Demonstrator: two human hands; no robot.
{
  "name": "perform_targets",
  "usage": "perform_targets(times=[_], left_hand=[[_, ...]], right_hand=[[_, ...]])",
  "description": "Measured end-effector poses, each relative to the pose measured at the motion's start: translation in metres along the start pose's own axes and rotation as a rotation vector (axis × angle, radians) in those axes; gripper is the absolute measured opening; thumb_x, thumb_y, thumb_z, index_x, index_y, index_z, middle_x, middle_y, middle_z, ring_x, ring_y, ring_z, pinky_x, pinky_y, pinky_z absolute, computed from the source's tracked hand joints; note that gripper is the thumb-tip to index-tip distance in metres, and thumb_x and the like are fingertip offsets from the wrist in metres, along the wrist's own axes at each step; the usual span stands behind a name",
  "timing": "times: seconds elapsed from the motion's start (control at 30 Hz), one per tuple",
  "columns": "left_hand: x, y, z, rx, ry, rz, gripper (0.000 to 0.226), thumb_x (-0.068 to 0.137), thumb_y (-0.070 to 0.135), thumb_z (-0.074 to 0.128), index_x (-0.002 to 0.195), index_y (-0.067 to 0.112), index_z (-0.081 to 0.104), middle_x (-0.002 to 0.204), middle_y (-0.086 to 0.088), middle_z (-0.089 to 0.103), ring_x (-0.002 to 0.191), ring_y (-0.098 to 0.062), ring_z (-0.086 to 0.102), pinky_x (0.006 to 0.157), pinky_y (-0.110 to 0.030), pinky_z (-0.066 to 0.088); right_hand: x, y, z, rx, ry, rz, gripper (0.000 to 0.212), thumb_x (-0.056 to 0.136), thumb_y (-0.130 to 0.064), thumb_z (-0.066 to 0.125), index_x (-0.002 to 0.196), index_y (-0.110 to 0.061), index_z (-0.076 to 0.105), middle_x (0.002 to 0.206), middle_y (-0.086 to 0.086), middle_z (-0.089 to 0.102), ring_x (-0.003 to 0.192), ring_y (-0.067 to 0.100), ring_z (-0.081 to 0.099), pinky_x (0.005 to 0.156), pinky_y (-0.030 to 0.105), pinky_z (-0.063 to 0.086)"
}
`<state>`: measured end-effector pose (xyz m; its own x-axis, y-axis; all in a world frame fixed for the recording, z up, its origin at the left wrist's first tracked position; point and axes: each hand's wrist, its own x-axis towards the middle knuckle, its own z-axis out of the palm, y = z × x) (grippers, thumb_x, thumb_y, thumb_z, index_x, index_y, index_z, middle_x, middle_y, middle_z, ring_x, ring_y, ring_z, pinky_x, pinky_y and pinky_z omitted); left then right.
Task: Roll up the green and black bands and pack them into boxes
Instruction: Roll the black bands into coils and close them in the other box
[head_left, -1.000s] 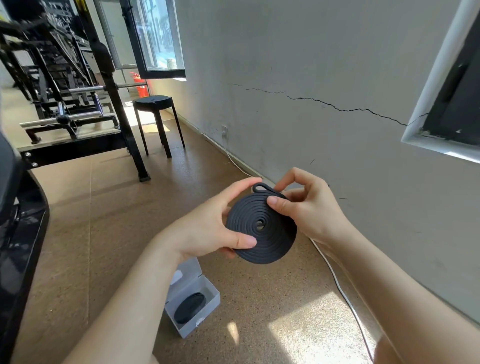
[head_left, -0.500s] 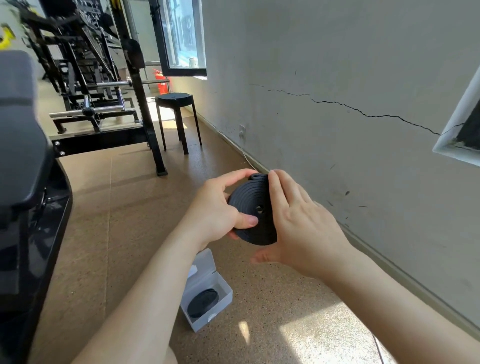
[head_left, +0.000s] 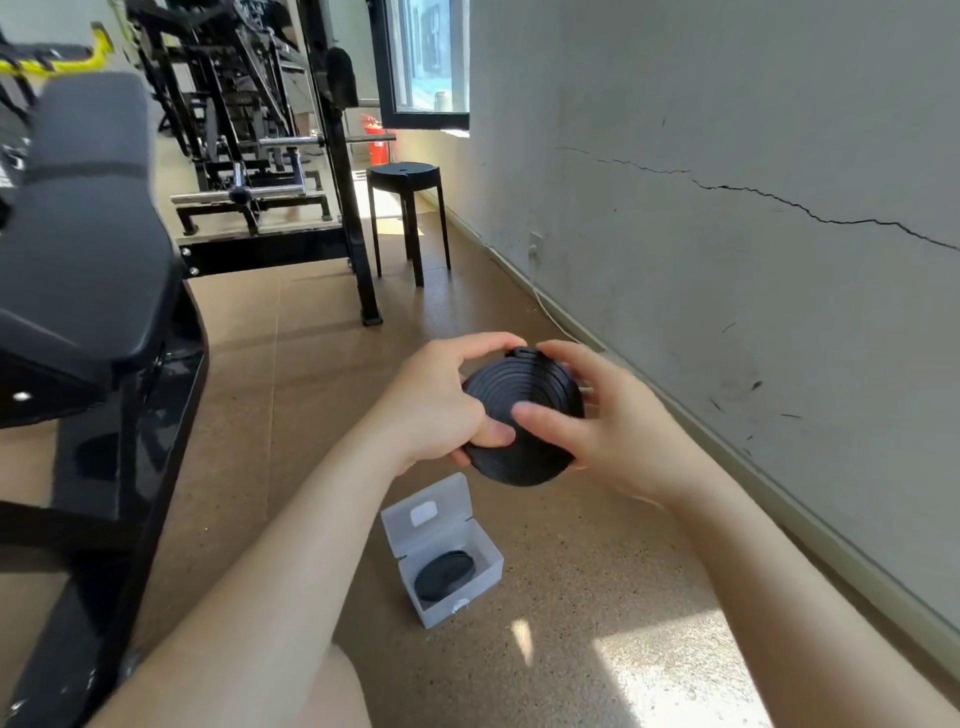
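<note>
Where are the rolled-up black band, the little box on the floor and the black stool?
rolled black band (head_left: 514, 379): head view, on the upper part of its coiled face.
box (head_left: 447, 499): head view, on its open lid.
stool (head_left: 404, 171): head view, on its round seat.

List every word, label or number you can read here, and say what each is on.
Nothing here reads clearly.
White label on the lid of the box: too blurred to read.
Small sticker on the box's front edge: too small.
Red fire extinguisher: markings too small.
Rolled black band: no print visible.
</note>
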<state>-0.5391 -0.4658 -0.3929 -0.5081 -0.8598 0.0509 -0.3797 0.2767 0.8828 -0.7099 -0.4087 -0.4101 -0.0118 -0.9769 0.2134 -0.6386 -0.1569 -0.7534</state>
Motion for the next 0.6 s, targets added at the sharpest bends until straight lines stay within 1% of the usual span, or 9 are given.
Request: perform_targets(times=[0.07,0.17,0.23,0.27,0.3,0.37,0.43,0.53,0.6], left_hand=[[-0.002,-0.003,-0.012,0.053,-0.026,0.011,0.073,0.070,-0.004,0.076,0.116,0.050,0.056,0.111,0.002,0.063,0.093,-0.030,0.066,0.053,-0.037,0.059],[-0.006,-0.015,-0.028,0.135,-0.102,-0.032,0.074,0.070,-0.007,0.076,0.108,0.053,0.057,0.105,0.003,0.067,0.089,-0.026,0.067,0.053,-0.035,0.058],[-0.008,-0.035,-0.038,0.132,-0.125,-0.101,0.074,0.070,-0.009,0.075,0.111,0.050,0.060,0.098,-0.001,0.071,0.085,-0.025,0.069,0.053,-0.036,0.058],[-0.009,-0.048,-0.042,0.121,-0.127,-0.139,0.074,0.070,-0.010,0.074,0.113,0.049,0.060,0.096,-0.004,0.072,0.083,-0.026,0.070,0.053,-0.037,0.058],[-0.010,-0.063,-0.043,0.104,-0.130,-0.175,0.074,0.070,-0.010,0.074,0.115,0.048,0.060,0.094,-0.007,0.073,0.079,-0.026,0.071,0.051,-0.035,0.057],[-0.010,-0.097,-0.038,0.061,-0.145,-0.240,0.075,0.070,-0.011,0.073,0.115,0.047,0.059,0.092,-0.012,0.073,0.073,-0.025,0.070,0.046,-0.030,0.052],[-0.006,-0.135,-0.026,0.015,-0.165,-0.308,0.074,0.071,-0.012,0.072,0.116,0.045,0.058,0.092,-0.014,0.072,0.068,-0.024,0.068,0.044,-0.028,0.049],[-0.002,-0.191,-0.002,-0.079,-0.188,-0.424,0.074,0.072,-0.013,0.070,0.119,0.042,0.055,0.097,-0.010,0.069,0.068,-0.022,0.065,0.045,-0.028,0.050],[0.003,-0.226,0.014,-0.129,-0.206,-0.500,0.076,0.073,-0.012,0.070,0.126,0.040,0.052,0.098,-0.011,0.068,0.070,-0.022,0.065,0.046,-0.028,0.050]], right_hand=[[0.006,0.002,0.002,0.149,0.070,0.015,0.034,0.092,-0.028,0.062,0.126,-0.033,0.057,0.111,-0.011,0.059,0.106,0.016,0.061,0.069,0.040,0.062],[0.015,0.007,0.019,0.066,0.125,-0.044,0.022,0.090,-0.021,0.066,0.110,-0.031,0.068,0.101,-0.007,0.069,0.096,0.006,0.064,0.076,0.030,0.059],[0.016,0.010,0.042,0.161,0.037,0.003,0.026,0.084,-0.022,0.074,0.106,-0.033,0.068,0.100,-0.004,0.070,0.089,0.006,0.067,0.067,0.027,0.059],[0.016,0.013,0.055,0.221,-0.019,0.051,0.030,0.080,-0.023,0.078,0.106,-0.032,0.067,0.100,-0.003,0.069,0.088,0.008,0.067,0.063,0.030,0.060],[0.016,0.017,0.070,0.232,-0.052,0.084,0.036,0.076,-0.024,0.081,0.108,-0.030,0.066,0.100,-0.005,0.068,0.088,0.010,0.067,0.064,0.033,0.061],[0.017,0.033,0.100,0.112,-0.078,0.102,0.046,0.071,-0.032,0.084,0.112,-0.031,0.063,0.100,-0.010,0.067,0.094,0.010,0.066,0.077,0.036,0.059],[0.018,0.053,0.129,-0.039,-0.092,0.121,0.052,0.069,-0.039,0.084,0.115,-0.033,0.060,0.104,-0.008,0.067,0.099,0.013,0.064,0.084,0.036,0.054],[0.020,0.087,0.165,-0.182,-0.175,0.191,0.055,0.071,-0.043,0.079,0.122,-0.033,0.058,0.104,-0.004,0.056,0.099,0.017,0.058,0.082,0.033,0.050],[0.023,0.110,0.185,-0.247,-0.278,0.236,0.058,0.073,-0.045,0.076,0.125,-0.033,0.055,0.108,-0.004,0.052,0.102,0.016,0.056,0.083,0.035,0.050]])
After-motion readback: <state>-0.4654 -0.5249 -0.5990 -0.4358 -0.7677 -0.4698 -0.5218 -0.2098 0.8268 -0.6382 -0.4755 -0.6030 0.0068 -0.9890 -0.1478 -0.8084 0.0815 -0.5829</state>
